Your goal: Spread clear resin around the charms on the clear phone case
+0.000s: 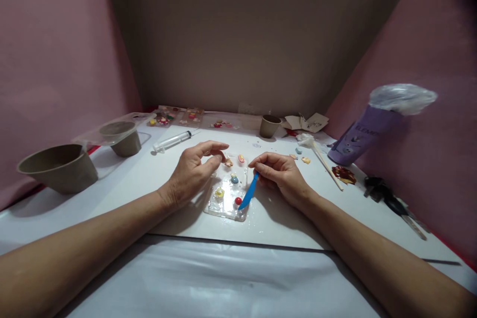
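A clear phone case (227,211) lies flat on the white board, its surface glossy and wet-looking. Several small charms sit on it: a brown one (228,162), a pink one (241,158), a blue one (234,179), a yellow one (219,193) and a red ball (238,200). My right hand (279,174) pinches a blue plastic knife (249,193), whose blade points down to the case beside the red ball. At the case's upper left, my left hand (196,171) has thumb and forefinger apart near the brown charm; whether they touch it is unclear.
Brown pots (61,171) stand left, near a syringe (172,141). Decorated clear pieces (192,115) lie at the back with a small brown cup (270,126). To the right are a wooden stick (328,166), a purple container (361,134) and a dark-handled brush (395,206).
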`<action>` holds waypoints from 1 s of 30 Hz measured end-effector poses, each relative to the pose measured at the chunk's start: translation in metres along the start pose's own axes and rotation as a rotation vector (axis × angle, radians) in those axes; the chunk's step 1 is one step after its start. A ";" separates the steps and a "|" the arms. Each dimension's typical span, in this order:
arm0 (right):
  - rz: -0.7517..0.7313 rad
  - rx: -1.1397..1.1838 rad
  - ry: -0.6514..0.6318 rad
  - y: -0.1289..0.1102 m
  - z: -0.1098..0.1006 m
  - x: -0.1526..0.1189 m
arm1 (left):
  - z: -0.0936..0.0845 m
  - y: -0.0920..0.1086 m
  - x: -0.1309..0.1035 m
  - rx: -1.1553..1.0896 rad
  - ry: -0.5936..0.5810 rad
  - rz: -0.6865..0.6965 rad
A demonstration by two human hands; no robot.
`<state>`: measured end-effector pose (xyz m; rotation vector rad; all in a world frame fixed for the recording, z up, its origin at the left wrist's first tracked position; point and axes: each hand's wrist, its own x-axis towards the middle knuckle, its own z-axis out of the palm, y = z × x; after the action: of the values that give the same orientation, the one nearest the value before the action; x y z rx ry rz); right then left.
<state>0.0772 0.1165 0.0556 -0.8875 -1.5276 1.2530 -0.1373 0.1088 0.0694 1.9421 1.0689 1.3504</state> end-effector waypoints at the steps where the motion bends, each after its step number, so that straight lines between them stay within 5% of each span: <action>1: 0.002 0.012 0.001 0.000 0.000 0.000 | 0.000 -0.001 0.001 -0.034 0.016 -0.031; 17: -0.037 -0.008 0.152 0.002 -0.002 0.002 | 0.000 -0.010 0.007 -0.308 0.227 -0.341; 30: -0.057 0.025 0.187 0.003 -0.006 0.002 | -0.001 -0.011 0.008 -0.275 0.084 -0.328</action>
<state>0.0821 0.1208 0.0530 -0.9124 -1.3772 1.1140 -0.1406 0.1214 0.0647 1.4525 1.1173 1.3238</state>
